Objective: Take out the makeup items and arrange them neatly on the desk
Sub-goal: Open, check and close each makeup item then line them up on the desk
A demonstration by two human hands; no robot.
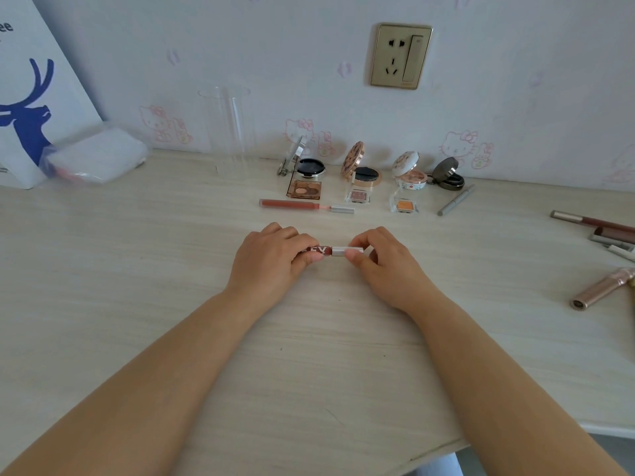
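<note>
Both my hands hold one dark red lip gloss tube (324, 250) with a silver cap, just above the middle of the desk (137, 269). My left hand (275, 255) grips the red body; my right hand (374, 259) pinches the silver cap. Behind them, near the wall, makeup lies in rows: several open compacts (311, 166) (366, 175) (410, 173) (448, 176), an eyeshadow palette (304, 189), two small clear eyeshadow pots (358, 195) (402, 205), a coral lip gloss (305, 205) and a grey pencil (456, 201).
A clear plastic pouch (96, 156) lies at the back left beside a white bag with a blue deer (31, 108). A tall clear cylinder (228, 128) stands by the wall. More tubes (598, 228) and a rose-gold tube (599, 290) lie at the right edge.
</note>
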